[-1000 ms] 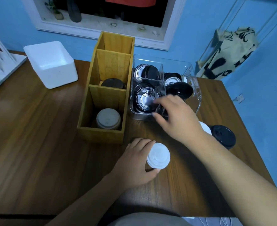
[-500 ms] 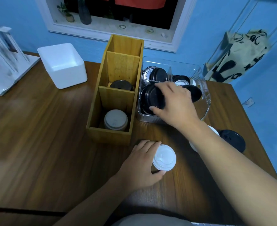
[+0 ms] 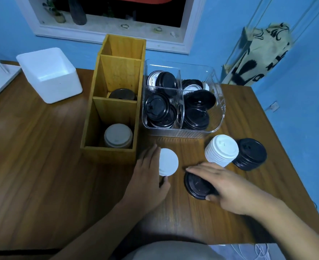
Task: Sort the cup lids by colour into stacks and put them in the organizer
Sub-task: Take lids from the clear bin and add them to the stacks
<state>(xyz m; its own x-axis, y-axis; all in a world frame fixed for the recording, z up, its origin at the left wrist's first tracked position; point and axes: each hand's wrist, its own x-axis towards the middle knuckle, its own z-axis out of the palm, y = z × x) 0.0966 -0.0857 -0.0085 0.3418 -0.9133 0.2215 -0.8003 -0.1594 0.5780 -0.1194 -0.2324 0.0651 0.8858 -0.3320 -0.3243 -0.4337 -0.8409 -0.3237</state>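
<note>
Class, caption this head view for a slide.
Left hand holds a white lid, right hand a black lid, beside a white stack and black stack near the wooden organizer.

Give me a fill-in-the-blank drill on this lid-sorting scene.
The right hand holds a ___ lid.
The left hand grips a ___ lid.
The wooden organizer's nearest compartment holds ___ lids.
Beside the white stack stands a ___ stack.
Missing: black; white; white; black.
</note>
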